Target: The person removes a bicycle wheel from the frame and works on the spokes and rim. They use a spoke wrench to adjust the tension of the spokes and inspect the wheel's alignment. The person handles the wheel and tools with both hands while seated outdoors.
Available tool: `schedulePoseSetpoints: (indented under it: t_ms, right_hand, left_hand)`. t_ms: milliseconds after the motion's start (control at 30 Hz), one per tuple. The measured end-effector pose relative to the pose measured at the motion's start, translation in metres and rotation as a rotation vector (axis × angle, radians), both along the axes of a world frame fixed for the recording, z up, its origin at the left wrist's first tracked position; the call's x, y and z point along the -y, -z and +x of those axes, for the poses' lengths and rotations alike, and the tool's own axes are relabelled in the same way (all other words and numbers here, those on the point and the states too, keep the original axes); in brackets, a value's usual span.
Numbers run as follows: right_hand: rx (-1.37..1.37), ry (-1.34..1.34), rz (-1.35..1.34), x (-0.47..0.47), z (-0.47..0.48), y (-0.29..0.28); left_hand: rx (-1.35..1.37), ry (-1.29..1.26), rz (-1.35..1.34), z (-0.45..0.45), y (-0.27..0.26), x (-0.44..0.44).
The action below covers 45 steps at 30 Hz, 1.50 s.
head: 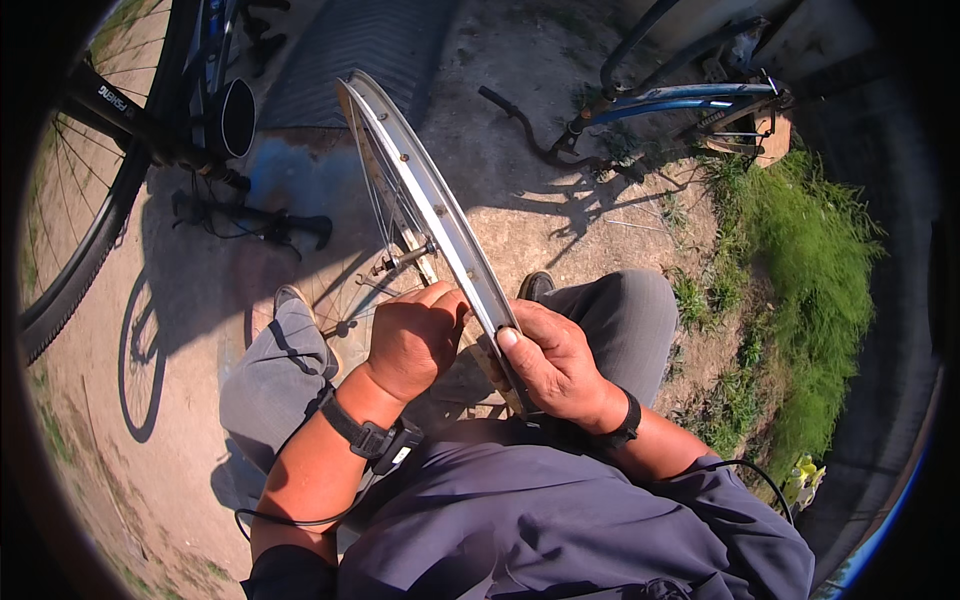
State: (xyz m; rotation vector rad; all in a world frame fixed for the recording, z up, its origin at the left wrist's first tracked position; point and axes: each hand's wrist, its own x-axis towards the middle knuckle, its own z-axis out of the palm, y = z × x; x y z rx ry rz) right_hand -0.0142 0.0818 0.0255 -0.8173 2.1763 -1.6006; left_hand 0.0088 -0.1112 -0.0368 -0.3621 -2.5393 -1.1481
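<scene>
A bare metal bicycle wheel rim (442, 214) without a tyre stands upright and slightly tilted between my knees. Its hub axle (405, 259) and thin spokes (377, 187) show on the left side. My right hand (553, 364) grips the lower rim from the right, the thumb pressed on the rim channel. On the rim's left side, by the spokes, is my left hand (416, 337) with curled fingers; what its fingertips touch is hidden. Both wrists wear black straps.
An upside-down blue bicycle frame (660, 97) with handlebars stands at the upper right. Another bicycle with a tyred wheel (90, 247) is at the left. A ribbed dark mat (352, 60) lies ahead on the ground. Green plants (802, 285) grow along the right side.
</scene>
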Motion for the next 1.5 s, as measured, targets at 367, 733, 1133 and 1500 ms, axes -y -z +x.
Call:
schedulePoseSetpoints:
  t_ms: [367, 733, 1133, 1500]
  right_hand:
    - [0.236, 0.003, -0.058, -0.001, -0.012, 0.003]
    - [0.322, 0.069, -0.17, 0.004, -0.013, 0.011]
    - [0.428, 0.044, -0.314, 0.016, -0.021, 0.009]
    - [0.484, -0.005, -0.325, 0.018, -0.021, 0.012]
  left_hand:
    - [-0.059, 0.037, 0.11, -0.015, -0.004, -0.002]
    - [-0.025, 0.039, 0.098, -0.019, -0.006, -0.001]
    - [0.043, 0.063, 0.19, -0.024, -0.008, 0.006]
    - [0.254, 0.135, 0.355, -0.029, -0.008, 0.013]
